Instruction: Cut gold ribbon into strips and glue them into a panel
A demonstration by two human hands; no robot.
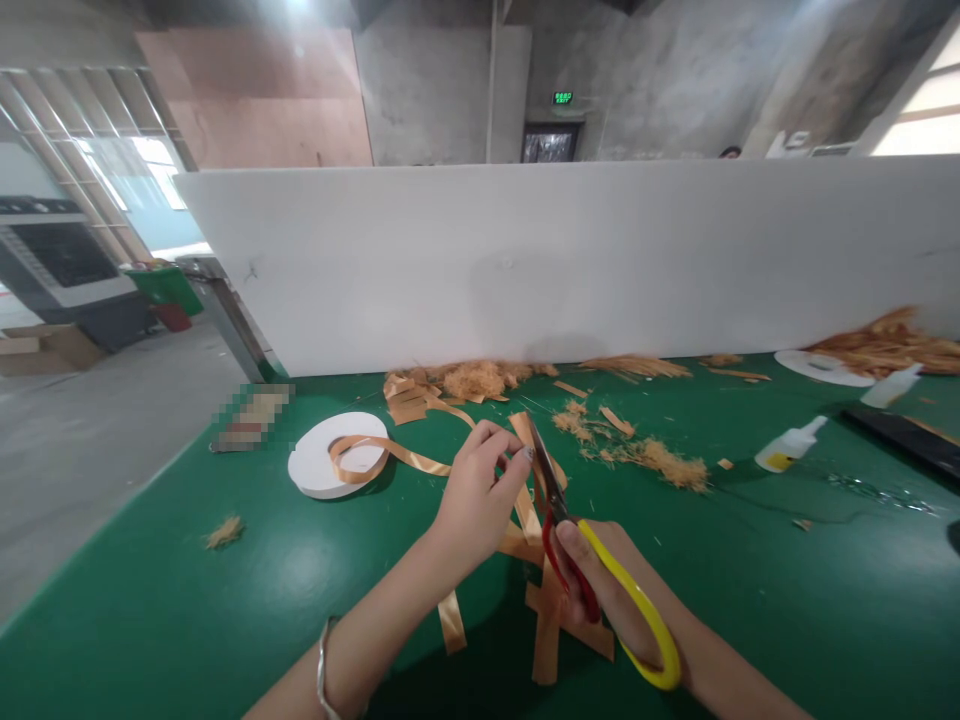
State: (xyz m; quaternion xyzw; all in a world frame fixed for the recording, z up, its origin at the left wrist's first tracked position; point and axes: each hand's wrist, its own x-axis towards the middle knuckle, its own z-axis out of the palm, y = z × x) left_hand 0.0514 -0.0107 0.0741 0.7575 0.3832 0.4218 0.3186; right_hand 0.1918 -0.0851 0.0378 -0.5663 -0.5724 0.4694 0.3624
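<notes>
Twisted silver-coloured bangle (323, 668), lower left of centre, on the left forearm (390, 620). Left grip (480, 495), centre: fingertips (525, 456) bunched beside the metal scissor blades (550, 484); whether they pinch anything is unclear. Right grip (611, 595), right of centre: curled round the scissors' red-and-yellow handles (643, 605). Glossy tan ribbon (421, 463): from white disc-shaped roll (309, 465), left of centre, towards the left grip. Hazards, judged: nicked fingertips, from closeness to the blades; miscut ribbon, from slack drifting between.

I hold metal-bladed scissors (556, 503) with one red and one yellow handle, blades pointing toward eleven o'clock. A shiny, flat, tan-orange ribbon (417, 461) stretches toward nine o'clock, looping loosely on a round white spool (311, 460). Short matching strips (547, 645) lie crossed at six o'clock below my blades.
</notes>
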